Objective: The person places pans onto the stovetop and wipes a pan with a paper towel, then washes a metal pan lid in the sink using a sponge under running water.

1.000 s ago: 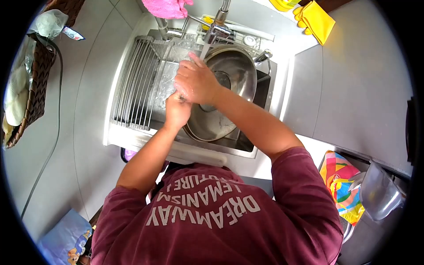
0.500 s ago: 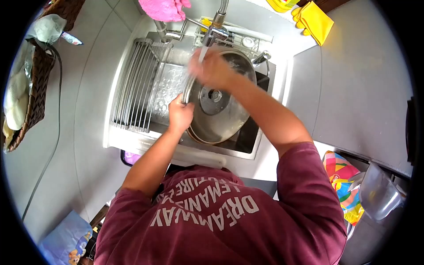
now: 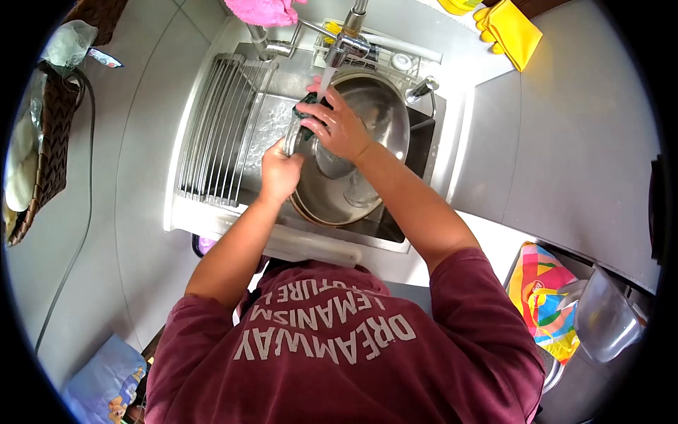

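while water (image 3: 325, 85) falls from the tap (image 3: 346, 48), left hand (image 3: 280, 175) grips the edge of the pan (image 3: 392, 120) in the sink (image 3: 422, 152); right hand (image 3: 337, 129), fingers bent, holds a dark scrubber (image 3: 306, 132) against the rim.

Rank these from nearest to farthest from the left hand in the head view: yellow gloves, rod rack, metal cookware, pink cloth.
1. Metal cookware, its rim in the left hand.
2. Rod rack, just left.
3. Pink cloth, at the top edge.
4. Yellow gloves, upper right.
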`<state>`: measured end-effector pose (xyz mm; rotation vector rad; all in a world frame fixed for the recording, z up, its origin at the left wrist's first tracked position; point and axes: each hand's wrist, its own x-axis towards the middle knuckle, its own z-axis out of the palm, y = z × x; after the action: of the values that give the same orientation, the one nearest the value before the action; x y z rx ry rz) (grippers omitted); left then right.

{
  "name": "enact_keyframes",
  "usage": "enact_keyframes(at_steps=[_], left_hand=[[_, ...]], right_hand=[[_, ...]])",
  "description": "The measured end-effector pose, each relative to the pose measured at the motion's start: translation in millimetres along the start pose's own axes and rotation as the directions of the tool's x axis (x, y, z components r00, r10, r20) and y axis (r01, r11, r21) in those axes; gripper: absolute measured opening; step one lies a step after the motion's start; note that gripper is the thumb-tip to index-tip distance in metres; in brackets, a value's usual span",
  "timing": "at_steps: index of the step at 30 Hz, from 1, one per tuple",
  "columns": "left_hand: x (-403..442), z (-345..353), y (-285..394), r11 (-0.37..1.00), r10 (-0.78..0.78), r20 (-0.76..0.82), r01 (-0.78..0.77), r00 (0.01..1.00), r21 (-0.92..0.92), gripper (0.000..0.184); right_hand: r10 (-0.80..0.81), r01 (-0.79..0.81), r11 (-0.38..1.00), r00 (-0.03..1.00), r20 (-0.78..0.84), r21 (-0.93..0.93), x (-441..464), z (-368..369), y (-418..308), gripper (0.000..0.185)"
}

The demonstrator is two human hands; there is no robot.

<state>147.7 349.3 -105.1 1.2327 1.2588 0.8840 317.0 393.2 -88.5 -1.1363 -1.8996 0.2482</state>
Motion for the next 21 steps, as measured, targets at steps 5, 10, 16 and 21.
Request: enact_keyframes(at_steps=[5, 10, 16, 21], left_hand=[[-1.0, 3.8, 2.8, 0.999, -0.043, -0.010, 0.043, 0.999, -0.026, 0.024], [1.4, 6.2, -7.4, 0.997, 0.067, -0.008, -0.067, 0.998, -0.025, 0.023], [1.4, 13.2, -13.7, 0.996, 0.044, -0.015, -0.045, 0.999, -0.079, 0.021], [-0.1, 13.2, -4.9, 1.000, -0.005, -0.015, 0.004, 1.000, -0.027, 0.021]], right_hand=[[0.084, -0.097, 0.986, 0.992, -0.098, -0.137, 8.5, -5.4, 8.1, 0.018], [-0.155, 0.148, 0.972, 0.988, -0.024, -0.183, 8.9, -2.1, -16.7, 0.016], [-0.275, 0.303, 0.916, 0.951, 0.139, -0.262, 10.5, -10.9, -12.4, 0.012], [-0.142, 0.201, 0.840, 0.978, 0.153, -0.504, 23.3, -25.5, 13.8, 0.006]])
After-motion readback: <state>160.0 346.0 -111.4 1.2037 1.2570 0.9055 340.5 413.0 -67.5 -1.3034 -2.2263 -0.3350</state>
